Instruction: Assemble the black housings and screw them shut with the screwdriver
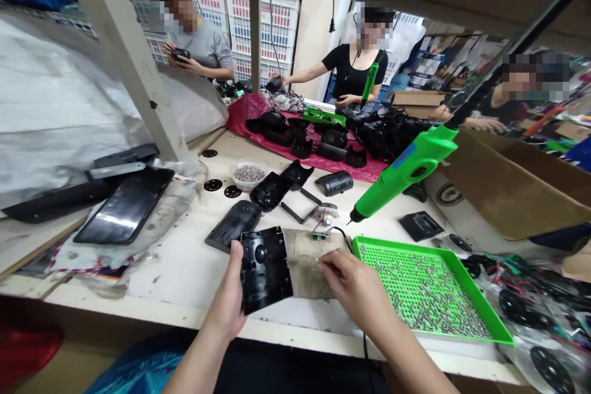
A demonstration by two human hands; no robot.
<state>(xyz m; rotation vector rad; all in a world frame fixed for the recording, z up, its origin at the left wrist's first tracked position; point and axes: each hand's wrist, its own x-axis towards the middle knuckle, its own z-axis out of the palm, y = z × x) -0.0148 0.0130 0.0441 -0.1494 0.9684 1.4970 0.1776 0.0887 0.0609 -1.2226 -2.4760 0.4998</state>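
My left hand (234,289) grips the left side of an open black plastic housing (266,271), its hollow inside facing up. To its right, my right hand (344,274) has thumb and fingertips pinched together over a brownish mat (307,258); whatever they hold is too small to make out. A small circuit board (321,235) with wires lies just beyond that hand. A green tray (496,331) of small screws stands on the right. Above the table hangs a green electric screwdriver (401,175), its tip pointing down.
Black shells (270,191), a black frame (300,206) and a bowl of small metal parts (249,173) lie beyond my hands. A phone (127,206) is at left, a cardboard box (517,184) at right. Three people sit across.
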